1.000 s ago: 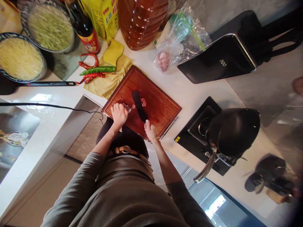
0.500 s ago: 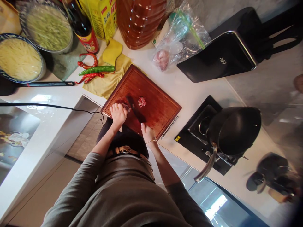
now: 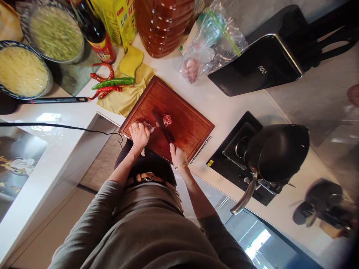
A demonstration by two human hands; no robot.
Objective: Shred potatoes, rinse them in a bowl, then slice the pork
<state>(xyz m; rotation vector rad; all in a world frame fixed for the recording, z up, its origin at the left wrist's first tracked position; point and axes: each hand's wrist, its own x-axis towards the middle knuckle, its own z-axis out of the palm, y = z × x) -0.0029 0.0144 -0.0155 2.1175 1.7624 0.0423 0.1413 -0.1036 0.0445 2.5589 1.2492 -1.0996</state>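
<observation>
My left hand (image 3: 139,136) is closed over a piece of raw meat (image 3: 150,127) near the left corner of the brown wooden cutting board (image 3: 190,125). Most of that piece is hidden under my fingers. In my right hand (image 3: 178,155), at the board's near edge, is the handle of a dark-bladed knife (image 3: 162,127). Its blade points up and to the left, between the held meat and a small heap of cut red meat (image 3: 167,119). The blade lies close beside the heap; I cannot tell whether they touch.
Red and green chili peppers (image 3: 113,83) lie on a yellow cloth (image 3: 123,101) behind the board. A knife block (image 3: 258,65) and a clear plastic bag (image 3: 207,48) stand behind right. Rightward is a black wok (image 3: 283,153) on the stove. Bowls (image 3: 24,71) fill the far left.
The knife and my right hand have shifted slightly right, bringing the blade nearer the cut meat heap. My left hand stays on its meat. The whole view has moved slightly.
</observation>
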